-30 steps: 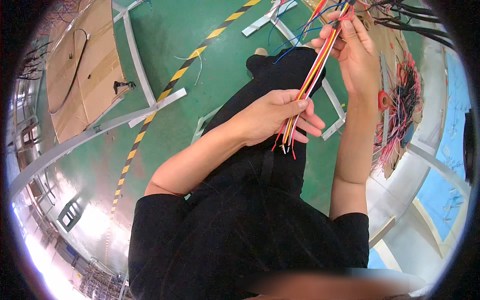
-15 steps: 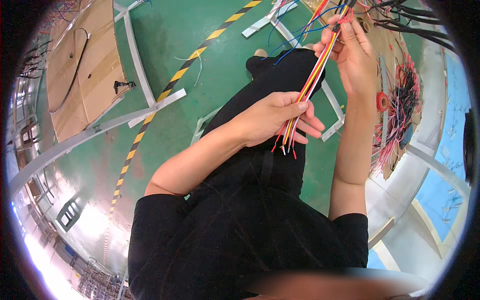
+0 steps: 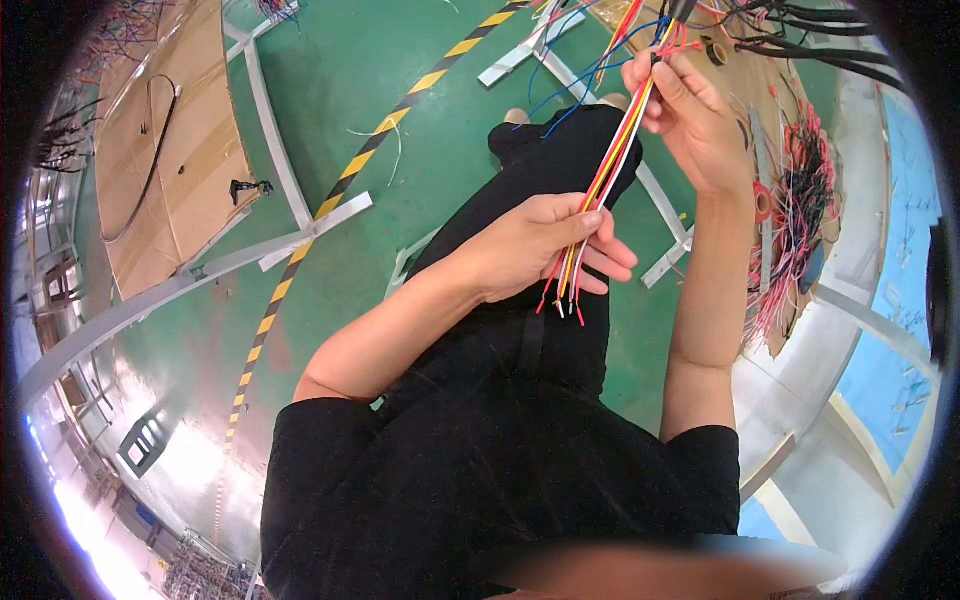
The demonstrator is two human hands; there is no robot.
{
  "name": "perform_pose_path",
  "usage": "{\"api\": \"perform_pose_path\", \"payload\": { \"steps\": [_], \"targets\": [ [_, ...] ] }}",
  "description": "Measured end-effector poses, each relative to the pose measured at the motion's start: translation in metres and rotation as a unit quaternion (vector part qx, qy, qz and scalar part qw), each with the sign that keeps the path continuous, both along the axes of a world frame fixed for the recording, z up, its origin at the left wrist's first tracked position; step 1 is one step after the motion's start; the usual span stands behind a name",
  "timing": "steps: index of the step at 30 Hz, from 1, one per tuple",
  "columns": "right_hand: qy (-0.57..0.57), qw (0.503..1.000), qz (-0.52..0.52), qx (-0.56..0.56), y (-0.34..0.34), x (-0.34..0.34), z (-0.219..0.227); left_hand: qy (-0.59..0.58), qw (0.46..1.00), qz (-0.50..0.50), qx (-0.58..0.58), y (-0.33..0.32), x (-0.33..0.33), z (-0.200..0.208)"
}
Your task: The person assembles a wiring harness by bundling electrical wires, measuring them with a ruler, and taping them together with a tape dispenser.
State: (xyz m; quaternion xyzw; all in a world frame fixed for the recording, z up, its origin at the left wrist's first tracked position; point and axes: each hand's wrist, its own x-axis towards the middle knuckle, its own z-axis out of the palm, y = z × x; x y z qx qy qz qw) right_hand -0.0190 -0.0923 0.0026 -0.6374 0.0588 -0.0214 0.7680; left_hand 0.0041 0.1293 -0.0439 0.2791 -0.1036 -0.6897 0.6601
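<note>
A bundle of red, yellow and white wires (image 3: 617, 160) slants down from the top right across the front of me. Near its loose, bare-tipped ends, my left hand (image 3: 550, 240) pinches it between thumb and fingers, the other fingers spread behind. Higher up, my right hand (image 3: 690, 110) grips the same bundle at a small black band (image 3: 656, 60), its fingertips partly hidden. Above that hand the wires run into a dark sleeve (image 3: 682, 10) at the top edge. Blue wires (image 3: 600, 60) branch off loosely to the left.
On the right, a board carries a heap of red and black wires (image 3: 805, 190) and a red tape roll (image 3: 762, 202). Black cables (image 3: 830, 45) hang at upper right. A cardboard-covered table (image 3: 170, 130) stands left; metal frame legs (image 3: 275, 130) and striped floor tape (image 3: 350, 170) lie between.
My right hand has shifted slightly down and left along the bundle, and the black band now shows at its fingertips. The wire ends hang slightly lower; my left hand keeps its pinch.
</note>
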Motion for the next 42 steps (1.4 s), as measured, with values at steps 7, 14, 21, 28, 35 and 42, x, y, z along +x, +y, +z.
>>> {"api": "perform_pose_path", "payload": {
  "steps": [7, 14, 21, 28, 35, 42],
  "targets": [
    [-0.003, 0.999, -0.037, -0.014, 0.003, -0.002, 0.004, 0.057, 0.998, 0.017, -0.014, -0.002, -0.005, -0.001],
    [0.001, 0.999, -0.032, -0.001, -0.005, -0.004, 0.002, 0.079, 0.996, 0.045, -0.025, 0.001, -0.012, -0.012],
    [-0.010, 0.999, -0.034, 0.000, -0.014, -0.003, -0.002, -0.101, 0.994, -0.035, 0.033, 0.011, -0.008, 0.003],
    [-0.004, 0.999, -0.042, 0.002, -0.014, -0.005, -0.001, -0.110, 0.993, -0.039, 0.018, 0.012, -0.012, 0.001],
    [-0.003, 0.999, -0.048, -0.003, -0.015, -0.007, -0.001, -0.144, 0.988, -0.023, 0.055, 0.011, -0.013, 0.007],
    [-0.008, 1.000, -0.030, 0.005, -0.015, -0.007, 0.000, -0.190, 0.977, -0.015, 0.095, 0.010, -0.014, 0.008]
  ]
}}
